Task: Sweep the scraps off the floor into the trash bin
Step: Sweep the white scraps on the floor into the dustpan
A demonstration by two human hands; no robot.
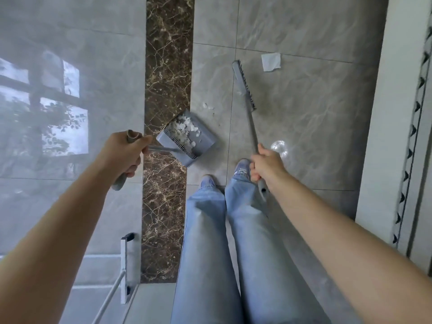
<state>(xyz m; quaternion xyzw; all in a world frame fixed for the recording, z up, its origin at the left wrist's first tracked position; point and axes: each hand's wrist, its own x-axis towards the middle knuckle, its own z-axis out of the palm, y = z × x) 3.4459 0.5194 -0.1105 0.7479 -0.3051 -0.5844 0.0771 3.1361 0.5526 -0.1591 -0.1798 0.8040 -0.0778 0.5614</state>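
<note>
- Head view looks straight down at a glossy grey tiled floor crossed by a dark brown marble strip; a pale wall base bounds the right side.
- Bare tile lies open ahead of the broom and to the far left.
- Left hand has its fingers curled round the handle of a grey dustpan, which sits at the strip's edge and holds a heap of white paper scraps.
- Right hand grips the grey broom; its head is angled on the tile just right of the dustpan.
- A few small scraps lie between dustpan and broom; a larger white paper square lies beyond the broom head.
- A white stand is at lower left.
</note>
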